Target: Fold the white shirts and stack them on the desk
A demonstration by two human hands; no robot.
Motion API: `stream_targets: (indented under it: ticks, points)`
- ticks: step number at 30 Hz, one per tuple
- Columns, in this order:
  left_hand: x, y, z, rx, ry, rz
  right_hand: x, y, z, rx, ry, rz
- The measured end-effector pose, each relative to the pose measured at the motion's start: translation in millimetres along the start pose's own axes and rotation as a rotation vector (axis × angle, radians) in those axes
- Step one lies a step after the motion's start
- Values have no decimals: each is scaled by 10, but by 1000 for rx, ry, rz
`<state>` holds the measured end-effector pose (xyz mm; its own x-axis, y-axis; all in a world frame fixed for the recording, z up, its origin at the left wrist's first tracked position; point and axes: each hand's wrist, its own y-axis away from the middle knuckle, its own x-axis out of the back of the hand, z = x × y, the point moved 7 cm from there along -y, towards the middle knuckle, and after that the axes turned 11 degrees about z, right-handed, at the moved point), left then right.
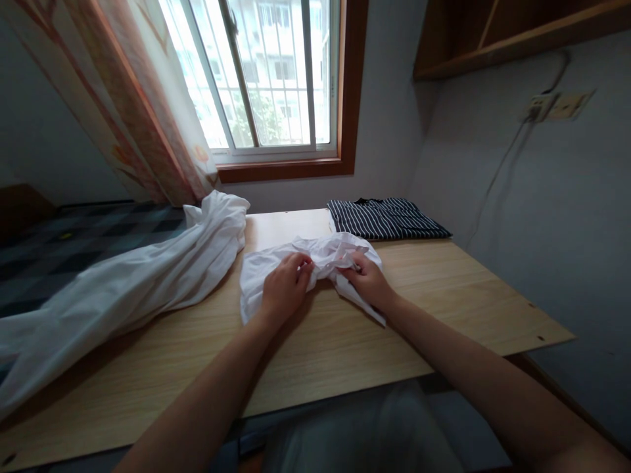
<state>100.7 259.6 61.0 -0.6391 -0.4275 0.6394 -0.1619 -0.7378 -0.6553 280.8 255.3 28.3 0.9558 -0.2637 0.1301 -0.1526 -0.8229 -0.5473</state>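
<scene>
Bare forearms come in from 5 and 7 o'clock and meet over the middle of the pale wood-grain laminate counter (345, 348). The left hand (284, 286) lies knuckles-up with its fingers curled down, its grip closed on a bunch of the small crumpled white cotton garment (328, 251). The right hand (367, 279), just at its 3 o'clock, turns slightly inward, its grip pinched shut on the same cloth. The fabric between the two is gathered into a twisted ridge (both thumbs are hidden in the folds). The garment rests on the centre of the counter and is not lifted clear.

On progress, as a judgement: one piece looks finished, the dark navy-and-white striped folded garment (384, 218), lying flat and squared at 1 o'clock from the hands, near the wall. The piece in hand is rumpled, with no clean fold in it yet, so its handling reads as barely begun. At 9 to 10 o'clock the large loose white cloth (148, 276) sprawls over the counter's left edge, unfolded and apart from both hands.

Farthest back, a barred window (276, 72) stands at 12 o'clock, with a patterned orange curtain (138, 112) at 11.
</scene>
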Motion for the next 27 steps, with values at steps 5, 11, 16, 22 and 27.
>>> stream_targets:
  ticks: [5,11,16,22,27]
  points:
    - [286,-74,32,-65,-82,176,149,7,-417,356,267,40]
    - [254,-91,-82,-16,30,192,-44,177,-314,405,356,-207]
    - [180,-86,-61,-60,-21,5,109,69,-135,182,636,-81]
    - [111,41,-176,-253,-339,-314,585,-127,-147,-98,917,62]
    - [308,-121,-487,-133,-573,-331,851,-195,-172,-114,992,210]
